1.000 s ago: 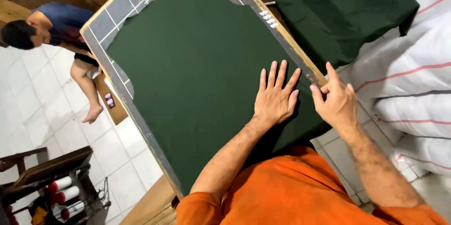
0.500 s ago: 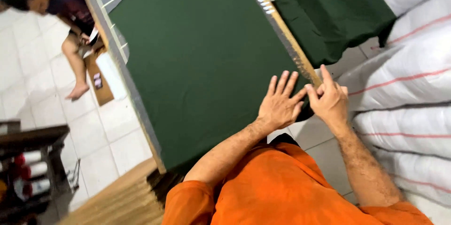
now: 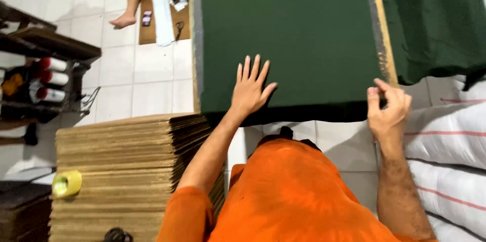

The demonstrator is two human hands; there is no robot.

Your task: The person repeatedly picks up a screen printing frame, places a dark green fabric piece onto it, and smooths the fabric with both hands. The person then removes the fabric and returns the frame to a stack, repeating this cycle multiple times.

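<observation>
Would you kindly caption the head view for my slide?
Left hand flat on dark green fabric; right hand pinching its near corner.

A wooden-edged work table (image 3: 380,29) is covered by a flat dark green cloth (image 3: 293,34), while a stack of brown cardboard sheets (image 3: 126,171) is seen on the white tiled floor (image 3: 147,85).

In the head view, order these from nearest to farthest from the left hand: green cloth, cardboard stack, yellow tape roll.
1. Green cloth: under the left hand.
2. Cardboard stack: lower left of it.
3. Yellow tape roll: far left, on the stack's edge.
</observation>
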